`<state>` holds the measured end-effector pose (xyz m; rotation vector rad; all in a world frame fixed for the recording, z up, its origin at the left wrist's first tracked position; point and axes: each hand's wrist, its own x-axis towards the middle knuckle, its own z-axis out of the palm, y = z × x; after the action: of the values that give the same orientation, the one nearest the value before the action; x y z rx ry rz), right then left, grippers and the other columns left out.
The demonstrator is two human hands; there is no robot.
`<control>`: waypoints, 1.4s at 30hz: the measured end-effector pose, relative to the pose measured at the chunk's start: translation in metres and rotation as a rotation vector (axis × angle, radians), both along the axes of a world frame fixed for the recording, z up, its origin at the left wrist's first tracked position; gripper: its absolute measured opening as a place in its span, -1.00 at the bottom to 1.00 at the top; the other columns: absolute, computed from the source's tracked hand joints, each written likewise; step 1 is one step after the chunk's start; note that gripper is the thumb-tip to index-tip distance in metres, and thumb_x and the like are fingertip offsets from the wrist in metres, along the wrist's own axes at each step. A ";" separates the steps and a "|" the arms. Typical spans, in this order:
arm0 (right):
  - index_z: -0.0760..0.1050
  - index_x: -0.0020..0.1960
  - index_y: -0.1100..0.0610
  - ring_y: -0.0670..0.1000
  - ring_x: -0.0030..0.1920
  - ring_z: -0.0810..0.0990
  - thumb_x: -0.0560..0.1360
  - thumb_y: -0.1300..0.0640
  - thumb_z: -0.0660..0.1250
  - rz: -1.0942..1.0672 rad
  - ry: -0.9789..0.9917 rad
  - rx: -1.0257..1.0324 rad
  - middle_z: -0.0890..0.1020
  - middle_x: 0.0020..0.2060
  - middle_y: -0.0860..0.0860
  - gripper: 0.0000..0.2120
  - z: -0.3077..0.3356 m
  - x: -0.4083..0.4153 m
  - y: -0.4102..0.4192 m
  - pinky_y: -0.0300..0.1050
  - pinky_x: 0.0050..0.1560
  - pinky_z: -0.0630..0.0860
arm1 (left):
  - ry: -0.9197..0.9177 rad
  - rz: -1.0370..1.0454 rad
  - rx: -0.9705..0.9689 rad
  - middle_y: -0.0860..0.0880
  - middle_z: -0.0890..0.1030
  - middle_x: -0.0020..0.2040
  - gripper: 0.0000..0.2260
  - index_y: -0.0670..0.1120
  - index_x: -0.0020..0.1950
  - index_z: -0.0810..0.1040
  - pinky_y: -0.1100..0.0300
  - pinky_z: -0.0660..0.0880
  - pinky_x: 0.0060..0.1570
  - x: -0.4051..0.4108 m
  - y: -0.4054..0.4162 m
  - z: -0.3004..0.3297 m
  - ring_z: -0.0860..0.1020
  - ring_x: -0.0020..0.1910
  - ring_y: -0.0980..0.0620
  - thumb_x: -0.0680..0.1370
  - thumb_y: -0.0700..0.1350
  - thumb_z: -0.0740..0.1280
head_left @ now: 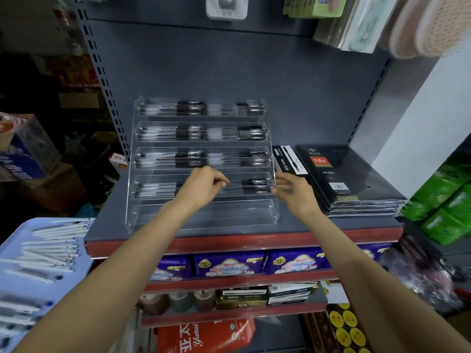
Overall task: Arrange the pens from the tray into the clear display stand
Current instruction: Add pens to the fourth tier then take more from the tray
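At the fourth tier of the clear display stand (132,174), counted from the top, we have both hands working. Our left hand (201,184) sits with fingers curled, its fingertips pinching what looks like the tip end of a black pen (251,184) lying across the right half of that tier. Our right hand (290,187) is at the stand's right edge, fingers bent toward the pen's other end; whether it grips the pen or only steadies it against the acrylic wall we cannot tell, since the clear panel blurs the contact.

Stand status: top three tiers carry rows of black pens in both left and right halves. Fourth tier holds pens on the left and a few on the right. Fifth, lowest tier appears to hold nothing. The stand rests on the dark grey shelf (305,222), beside a stack of black diaries (339,174).

Supply: blue tray (15,245) at lower left holds many loose white-barrelled pens (51,248), scattered at mixed angles.

Step in hand, as we judge it: seating and squaring a pen in the right half of tier four. Task roughly two-thirds along.

Next move calls for releasing the pen once it lies parallel with its neighbours, then reaching left and down to the tray for more. Care needed: the tier lip is low, so pens should go in flat.
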<state>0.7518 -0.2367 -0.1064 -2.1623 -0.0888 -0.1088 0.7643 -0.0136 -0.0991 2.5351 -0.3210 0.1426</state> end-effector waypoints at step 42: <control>0.58 0.09 0.12 -0.11 -0.10 0.55 0.52 0.26 0.26 0.334 -0.013 -0.037 0.66 -0.04 0.03 -0.80 -0.036 -0.107 0.276 -0.34 -0.04 0.46 | -0.152 0.380 -0.174 -0.08 0.62 -0.01 -0.84 -0.12 0.09 0.59 0.14 0.46 -0.04 -0.157 0.216 -0.059 0.56 -0.06 -0.05 0.55 -0.14 0.31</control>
<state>0.6450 0.0394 -0.1425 -2.1530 -0.4595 0.0723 0.6074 0.2028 -0.1578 2.3899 0.1162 0.4895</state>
